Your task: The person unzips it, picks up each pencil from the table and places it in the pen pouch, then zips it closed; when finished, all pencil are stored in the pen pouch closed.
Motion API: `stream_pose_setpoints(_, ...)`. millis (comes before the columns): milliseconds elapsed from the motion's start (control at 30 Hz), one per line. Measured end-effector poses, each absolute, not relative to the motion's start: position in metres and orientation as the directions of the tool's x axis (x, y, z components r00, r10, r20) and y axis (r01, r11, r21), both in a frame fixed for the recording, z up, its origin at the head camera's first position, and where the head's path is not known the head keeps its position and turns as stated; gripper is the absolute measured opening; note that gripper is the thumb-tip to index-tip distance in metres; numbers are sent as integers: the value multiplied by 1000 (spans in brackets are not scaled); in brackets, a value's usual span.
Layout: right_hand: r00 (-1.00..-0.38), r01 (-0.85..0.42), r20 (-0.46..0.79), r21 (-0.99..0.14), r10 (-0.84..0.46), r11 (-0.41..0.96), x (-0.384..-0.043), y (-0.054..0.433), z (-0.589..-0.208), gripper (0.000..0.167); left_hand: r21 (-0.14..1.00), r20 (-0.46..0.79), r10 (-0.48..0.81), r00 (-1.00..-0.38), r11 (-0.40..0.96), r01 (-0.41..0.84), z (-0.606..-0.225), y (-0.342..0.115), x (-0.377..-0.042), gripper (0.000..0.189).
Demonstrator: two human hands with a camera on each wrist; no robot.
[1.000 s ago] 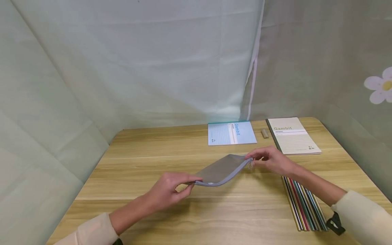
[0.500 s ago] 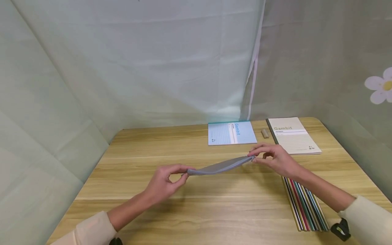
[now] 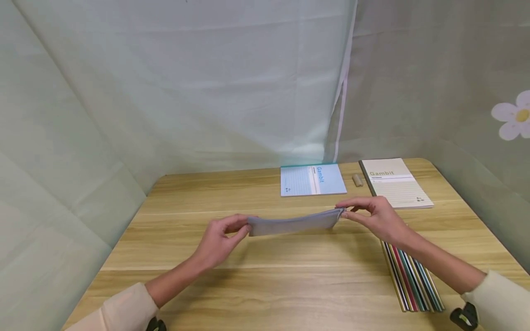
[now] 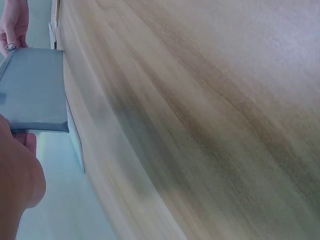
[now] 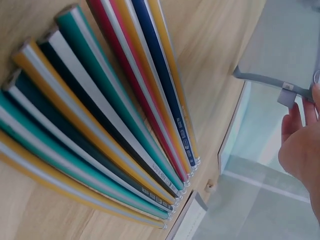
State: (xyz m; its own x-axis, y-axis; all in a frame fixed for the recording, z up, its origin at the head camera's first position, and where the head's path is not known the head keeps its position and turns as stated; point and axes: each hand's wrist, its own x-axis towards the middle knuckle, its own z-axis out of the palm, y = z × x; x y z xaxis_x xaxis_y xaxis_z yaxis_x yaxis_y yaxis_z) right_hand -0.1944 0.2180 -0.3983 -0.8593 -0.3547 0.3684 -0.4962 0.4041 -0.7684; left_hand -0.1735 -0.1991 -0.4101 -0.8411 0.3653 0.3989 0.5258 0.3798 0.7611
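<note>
gray pouch (image 3: 294, 225), thin and flat, held in the air above the wood-grain table (image 3: 290, 285), in front of the person and between both hands. the left hand (image 3: 219, 236) pinches its left end between thumb and fingers; the right hand (image 3: 378, 218) pinches the right corner, by a small metal ring (image 5: 317, 77). each grip is closed down to the pouch's thin edge, with nothing else in it. the upper edge dips between the hands, so the pouch is probably light, soft and bendy, perhaps a little slick, and unlikely to break. the trimmed edge looks firmer than the panel, so its two end corners seem the best places to hold. a row of striped pencils (image 3: 414, 280) lies below the right forearm. farther back are a blue notebook (image 3: 298, 181), a small tan block (image 3: 358, 179) and a cream notebook (image 3: 399, 188).
</note>
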Motion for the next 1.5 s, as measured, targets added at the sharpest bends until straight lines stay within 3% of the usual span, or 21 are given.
stream_pose_setpoints(233, -886, -450, 342, -796, -311, 404, -189, 214, -397, 21, 777, 367, 317, -875, 413, 475, -415, -200, -176, 17)
stream_pose_setpoints(400, -884, -456, 356, -801, -304, 389, -187, 213, -399, 20, 798, 327, 305, -894, 418, 434, -415, -199, -176, 25)
stream_pose_setpoints(667, -871, -481, 381, -790, -311, 380, -187, 213, -401, 19, 787, 383, 315, -869, 381, 485, -396, -190, -179, 37)
stream_pose_setpoints(1000, -878, -468, 372, -799, -301, 377, -186, 213, -401, 20, 748, 508, 373, -776, 255, 612, -366, -144, -183, 48)
stream_pose_setpoints(1267, -894, -433, 336, -816, -295, 382, -185, 212, -402, 20, 651, 613, 471, -635, 155, 743, -369, -101, -182, 47)
stream_pose_setpoints(1500, -884, -451, 356, -822, -304, 348, -185, 210, -402, 18, 499, 625, 550, -554, 264, 825, -376, -69, -181, 48)
